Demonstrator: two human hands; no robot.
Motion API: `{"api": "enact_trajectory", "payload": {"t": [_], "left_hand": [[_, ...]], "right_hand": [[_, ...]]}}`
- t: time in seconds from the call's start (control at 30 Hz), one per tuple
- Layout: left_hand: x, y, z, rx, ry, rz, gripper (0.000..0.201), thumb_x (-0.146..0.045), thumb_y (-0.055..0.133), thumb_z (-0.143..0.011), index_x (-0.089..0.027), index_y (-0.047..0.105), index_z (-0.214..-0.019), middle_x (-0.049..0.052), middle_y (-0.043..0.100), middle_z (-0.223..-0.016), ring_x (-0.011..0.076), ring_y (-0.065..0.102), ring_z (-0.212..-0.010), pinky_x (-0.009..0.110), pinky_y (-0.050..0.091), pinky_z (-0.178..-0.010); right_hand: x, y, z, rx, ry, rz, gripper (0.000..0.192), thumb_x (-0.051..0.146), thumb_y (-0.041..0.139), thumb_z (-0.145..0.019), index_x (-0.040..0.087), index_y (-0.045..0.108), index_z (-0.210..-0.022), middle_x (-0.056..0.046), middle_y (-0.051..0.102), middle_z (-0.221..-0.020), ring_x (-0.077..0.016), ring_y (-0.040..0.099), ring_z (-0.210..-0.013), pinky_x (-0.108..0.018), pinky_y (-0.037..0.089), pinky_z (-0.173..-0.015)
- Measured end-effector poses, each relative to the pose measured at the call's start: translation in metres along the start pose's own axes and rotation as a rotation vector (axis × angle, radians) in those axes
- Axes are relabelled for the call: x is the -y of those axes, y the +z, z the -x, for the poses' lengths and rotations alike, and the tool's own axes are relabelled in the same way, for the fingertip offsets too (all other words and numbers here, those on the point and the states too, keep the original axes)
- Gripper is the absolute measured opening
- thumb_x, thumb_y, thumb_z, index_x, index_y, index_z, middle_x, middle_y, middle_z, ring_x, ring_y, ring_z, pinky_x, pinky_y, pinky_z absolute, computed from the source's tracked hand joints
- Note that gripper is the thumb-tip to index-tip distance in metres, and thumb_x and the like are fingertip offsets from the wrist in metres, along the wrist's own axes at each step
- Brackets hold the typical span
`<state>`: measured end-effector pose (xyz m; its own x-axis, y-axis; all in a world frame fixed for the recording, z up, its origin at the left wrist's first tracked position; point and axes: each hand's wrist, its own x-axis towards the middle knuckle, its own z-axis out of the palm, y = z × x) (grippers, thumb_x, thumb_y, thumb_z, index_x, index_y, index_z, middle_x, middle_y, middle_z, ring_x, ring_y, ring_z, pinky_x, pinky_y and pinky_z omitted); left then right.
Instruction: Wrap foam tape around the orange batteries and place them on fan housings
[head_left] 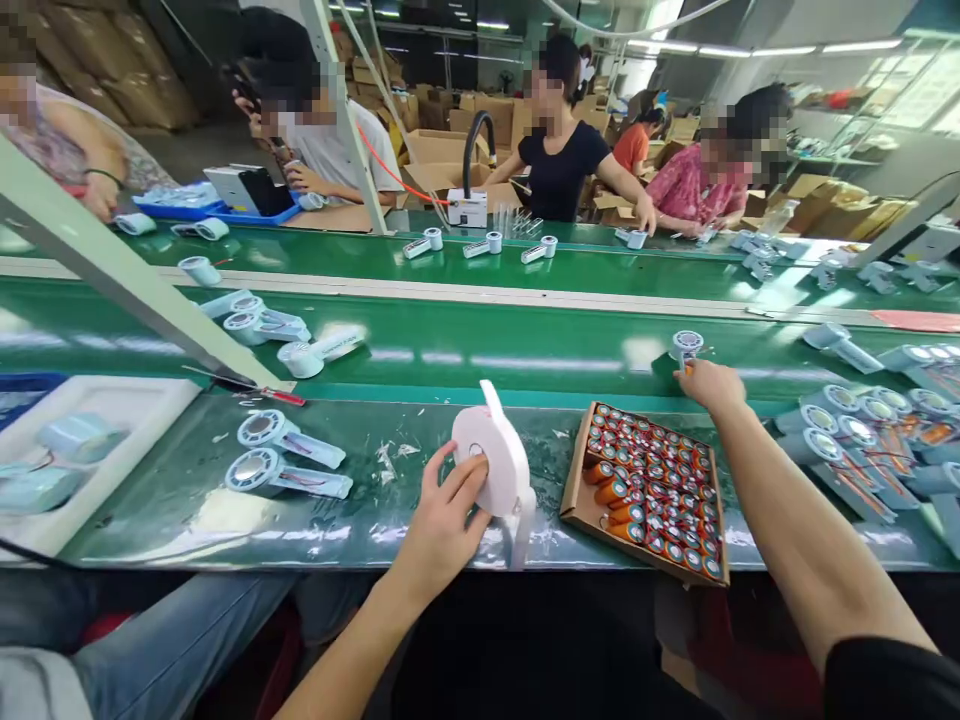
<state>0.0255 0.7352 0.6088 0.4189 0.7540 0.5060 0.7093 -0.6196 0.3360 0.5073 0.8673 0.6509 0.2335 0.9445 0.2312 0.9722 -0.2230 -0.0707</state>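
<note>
a white roll of tape [495, 462] is held upright on the green counter [420, 500] by the left hand [442, 520], fingers closed round it. a small white fan part [686, 345] on the belt is pinched by the right hand [709, 385]. two fitted parts [289, 455] lie at left; many [862, 430] wait at right, beside a box of orange batteries [649, 490]. other people are seated across the belt among cartons.
</note>
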Motion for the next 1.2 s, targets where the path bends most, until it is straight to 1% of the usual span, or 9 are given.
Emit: {"api": "enact_trajectory", "payload": {"t": [0.13, 0.23, 0.37, 0.47, 0.57, 0.67, 0.83, 0.97, 1.2], "left_hand": [[-0.026, -0.016, -0.018, -0.121, 0.058, -0.026, 0.045, -0.007, 0.061, -0.09, -0.02, 0.057, -0.133, 0.01, 0.07, -0.125, 0.0315, 0.054, -0.134, 0.064, 0.04, -0.12], [-0.039, -0.026, -0.029, -0.1, 0.092, 0.007, 0.041, -0.004, 0.057, -0.09, -0.02, 0.06, -0.129, 0.008, 0.072, -0.122, 0.0275, 0.061, -0.127, 0.064, 0.035, -0.124], [-0.031, -0.033, -0.04, -0.053, -0.077, 0.087, 0.039, -0.018, 0.064, -0.092, -0.027, 0.063, -0.13, 0.006, 0.07, -0.127, 0.0319, 0.056, -0.135, 0.057, 0.051, -0.114], [-0.011, -0.032, -0.041, -0.057, -0.327, 0.232, 0.049, -0.028, 0.068, -0.09, -0.032, 0.061, -0.138, 0.006, 0.067, -0.134, 0.0289, 0.066, -0.121, 0.041, 0.065, -0.092], [-0.002, -0.022, -0.034, -0.111, -0.458, 0.321, 0.055, -0.03, 0.07, -0.089, -0.034, 0.059, -0.142, 0.006, 0.064, -0.137, 0.0279, 0.067, -0.122, 0.036, 0.067, -0.086], [-0.01, -0.006, -0.025, -0.029, -0.428, 0.326, 0.054, -0.03, 0.072, -0.088, -0.033, 0.059, -0.14, 0.007, 0.062, -0.141, 0.0311, 0.057, -0.135, 0.042, 0.065, -0.095], [-0.032, 0.019, -0.013, 0.093, -0.232, 0.259, 0.051, -0.012, 0.065, -0.086, -0.025, 0.061, -0.136, 0.009, 0.063, -0.141, 0.0337, 0.041, -0.147, 0.059, 0.046, -0.119], [-0.037, 0.023, -0.008, 0.133, -0.14, 0.205, 0.056, -0.005, 0.06, -0.084, -0.021, 0.059, -0.138, 0.009, 0.064, -0.138, 0.0325, 0.04, -0.146, 0.057, 0.048, -0.118], [-0.026, 0.016, -0.015, 0.066, 0.132, -0.035, 0.052, 0.001, 0.059, -0.086, -0.016, 0.059, -0.135, 0.013, 0.068, -0.129, 0.0359, 0.045, -0.142, 0.067, 0.039, -0.121]], "right_hand": [[0.072, -0.029, 0.087, 0.022, -0.153, -0.426, 0.043, 0.056, 0.054, -0.098, 0.02, 0.075, -0.106, -0.01, 0.074, -0.081, -0.0206, 0.064, -0.063, -0.031, 0.043, -0.059], [0.137, -0.053, 0.183, 0.535, -0.457, -0.867, 0.027, 0.05, 0.066, -0.092, 0.025, 0.073, -0.099, -0.003, 0.076, -0.084, -0.0174, 0.064, -0.062, -0.027, 0.046, -0.057], [0.189, -0.04, 0.259, 0.671, -0.759, -0.916, 0.035, 0.035, 0.053, -0.104, 0.021, 0.069, -0.076, 0.001, 0.07, -0.067, -0.0127, 0.063, -0.059, -0.025, 0.04, -0.057], [0.173, -0.024, 0.261, 0.66, -0.792, -0.705, 0.039, 0.054, 0.07, -0.093, 0.021, 0.067, -0.072, 0.003, 0.065, -0.061, -0.0117, 0.056, -0.052, -0.025, 0.034, -0.051], [0.136, -0.027, 0.232, 0.358, -0.521, -0.496, 0.038, 0.056, 0.067, -0.096, 0.021, 0.068, -0.08, -0.001, 0.069, -0.073, -0.0165, 0.062, -0.067, -0.027, 0.04, -0.061], [0.119, -0.035, 0.199, 0.057, -0.345, -0.162, 0.026, 0.045, 0.064, -0.099, 0.019, 0.068, -0.095, -0.01, 0.07, -0.096, -0.027, 0.063, -0.092, -0.035, 0.044, -0.078], [0.13, -0.023, 0.191, -0.015, -0.429, -0.03, 0.016, 0.039, 0.072, -0.093, 0.023, 0.068, -0.094, -0.011, 0.07, -0.104, -0.0303, 0.059, -0.097, -0.04, 0.042, -0.08], [0.119, -0.016, 0.196, -0.012, -0.315, -0.466, 0.012, 0.035, 0.069, -0.092, 0.024, 0.07, -0.097, -0.008, 0.073, -0.101, -0.0292, 0.064, -0.097, -0.044, 0.046, -0.088], [0.124, -0.056, 0.211, -0.048, 0.081, -1.625, 0.042, 0.04, 0.059, -0.103, 0.033, 0.053, -0.144, -0.006, 0.071, -0.123, -0.0249, 0.072, -0.106, -0.039, 0.062, -0.079]]}}
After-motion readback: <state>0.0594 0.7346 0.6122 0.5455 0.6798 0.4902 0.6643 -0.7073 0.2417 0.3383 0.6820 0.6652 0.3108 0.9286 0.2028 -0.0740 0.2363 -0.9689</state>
